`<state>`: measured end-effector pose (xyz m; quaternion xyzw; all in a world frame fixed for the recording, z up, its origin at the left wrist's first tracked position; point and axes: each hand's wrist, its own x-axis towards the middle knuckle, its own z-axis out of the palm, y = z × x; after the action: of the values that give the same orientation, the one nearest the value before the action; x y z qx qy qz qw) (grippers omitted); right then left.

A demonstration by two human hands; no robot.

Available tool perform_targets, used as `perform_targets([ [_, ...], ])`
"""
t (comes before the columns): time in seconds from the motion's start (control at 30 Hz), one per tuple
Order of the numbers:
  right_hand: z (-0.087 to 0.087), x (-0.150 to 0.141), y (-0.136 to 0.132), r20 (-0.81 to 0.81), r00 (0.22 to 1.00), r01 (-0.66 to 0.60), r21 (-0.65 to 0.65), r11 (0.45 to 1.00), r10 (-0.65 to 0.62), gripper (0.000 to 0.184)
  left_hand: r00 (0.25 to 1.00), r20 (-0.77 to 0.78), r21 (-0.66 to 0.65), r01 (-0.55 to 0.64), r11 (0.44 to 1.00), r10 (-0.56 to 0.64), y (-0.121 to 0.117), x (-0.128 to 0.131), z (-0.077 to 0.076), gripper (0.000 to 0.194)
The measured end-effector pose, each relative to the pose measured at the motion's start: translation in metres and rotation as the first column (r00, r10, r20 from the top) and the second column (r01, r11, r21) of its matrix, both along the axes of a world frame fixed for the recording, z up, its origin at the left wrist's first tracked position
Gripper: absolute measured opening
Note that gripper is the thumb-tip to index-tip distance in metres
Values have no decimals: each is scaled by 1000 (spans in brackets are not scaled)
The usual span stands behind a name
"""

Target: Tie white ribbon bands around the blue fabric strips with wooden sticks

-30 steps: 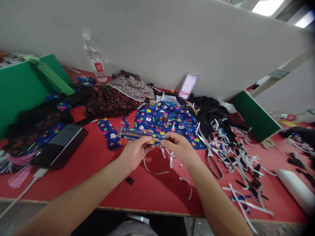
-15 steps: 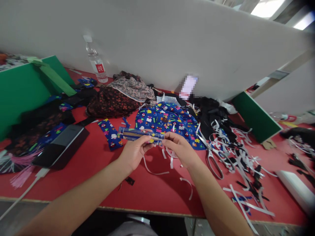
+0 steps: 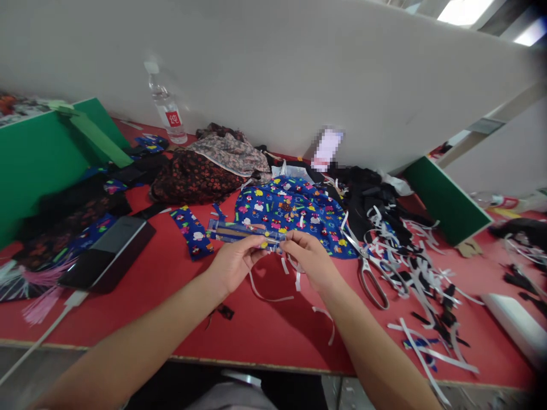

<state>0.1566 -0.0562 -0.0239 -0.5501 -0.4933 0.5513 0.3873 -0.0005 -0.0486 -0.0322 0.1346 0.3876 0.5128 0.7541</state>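
Observation:
My left hand pinches a narrow clear plastic packet with blue on it, thumb on top. Inside lies a slim brown stick-like piece; its exact kind is unclear. At the packet's right end, the fingertips of my right hand are closed on it. Both hands hold it level above the red table. Just behind it spreads a blue cloth printed with colourful cartoon animals. A strip of the same print lies to the left. Part of the packet is hidden by my fingers.
Scissors and many white and black scraps lie on the right. A black box-shaped device with a white cable sits left. Behind are a water bottle, dark floral cloth and a blurred phone. Green dividers stand at the sides.
Almost nothing differs. The packet has shifted very slightly, with both hands keeping their pinch on it.

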Motion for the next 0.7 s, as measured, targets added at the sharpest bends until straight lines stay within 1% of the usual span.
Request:
perform_targets([
  [0.2, -1, 3, 3, -70, 995, -67, -25, 997, 65, 19, 999, -8, -13, -32, 999, 31, 2, 0, 2, 10],
  [0.27, 0, 2, 3, -67, 994, -87, -19, 996, 85, 19, 999, -18, -15, -44, 999, 43, 2, 0, 2, 10],
  [0.33, 0, -1, 3, -19, 995, -95, 13, 995, 95, 21, 998, -34, -10, -48, 999, 48, 1, 1, 2, 12],
  [0.43, -5, -7, 1, 88, 994, -80, 102, 992, 71, 26, 996, -54, 12, -64, 998, 64, -2, 3, 1, 15],
  [0.57, -14, -9, 0, 215, 976, -81, 182, 980, 41, 25, 997, -37, 66, -69, 995, 71, -4, 4, 0, 20],
  [0.63, -14, -9, 0, 235, 972, -74, 195, 978, 27, 24, 998, -19, 79, -63, 995, 65, -4, 4, 0, 21],
  [0.7, -14, -7, 1, 200, 979, -82, 175, 981, 46, 22, 998, 1, 72, -70, 995, 70, -3, 4, 0, 19],
])
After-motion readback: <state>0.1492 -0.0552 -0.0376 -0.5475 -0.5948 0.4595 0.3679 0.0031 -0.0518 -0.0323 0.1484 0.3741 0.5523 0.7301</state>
